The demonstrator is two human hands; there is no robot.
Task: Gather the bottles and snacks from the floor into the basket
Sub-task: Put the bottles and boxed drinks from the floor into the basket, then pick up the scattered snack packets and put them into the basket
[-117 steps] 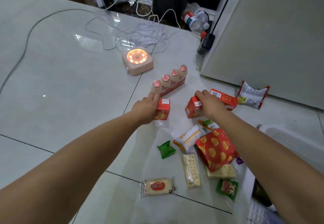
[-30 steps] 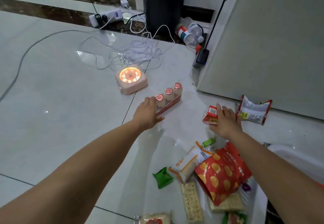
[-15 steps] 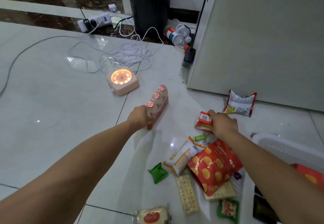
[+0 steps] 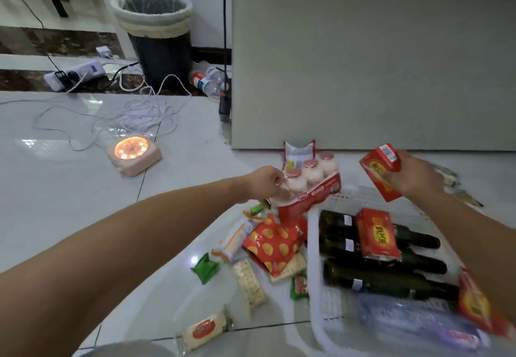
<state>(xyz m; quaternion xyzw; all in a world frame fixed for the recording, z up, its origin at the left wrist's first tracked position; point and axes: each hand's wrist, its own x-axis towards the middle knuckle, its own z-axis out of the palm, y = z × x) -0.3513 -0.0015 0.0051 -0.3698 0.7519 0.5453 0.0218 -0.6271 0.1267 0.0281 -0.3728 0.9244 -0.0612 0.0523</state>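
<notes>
on my feed the left hand [image 4: 269, 186] pinches the near end of the pack of small bottles [image 4: 310, 180], fingers curled round its first bottle. the pack (white bottles, pink foil caps, red sleeve) is tilted, far end higher, and sits in front of the far-left corner of the basket [image 4: 315, 247]; i can't tell whether its low end touches anything. right hand [image 4: 416, 179] grips a red carton [image 4: 380, 172], fingers wrapped round its lower part, carton tilted and held over the far side of the basket. inside the basket: three dark green bottles [image 4: 377, 281] lying side by side, necks to the right, and a second red carton [image 4: 377, 235] lying flat across the far two. nearer me in the basket a bluish bag [image 4: 418, 326], too blurred to read, and a red packet [image 4: 474, 305] by the right forearm. on the floor just left of the basket: chip bag [image 4: 272, 246], red with yellow spots, touching the basket wall; a cracker pack [image 4: 248, 282] just beside it; a white and orange packet [image 4: 234, 241]; a green packet [image 4: 205, 267] apart to the left; a small green and red packet [image 4: 298, 285] against the basket wall; a pale snack [image 4: 205, 328] with a red label nearest me. a silver packet [image 4: 297, 153] shows behind the bottle pack, near the grey panel [image 4: 363, 63]. further left a lit round device [image 4: 133, 154], loose white cable [image 4: 139, 113], a power strip [image 4: 74, 74], a lined bin [image 4: 156, 35] and a clear bottle [image 4: 209, 80] beside it.
</notes>
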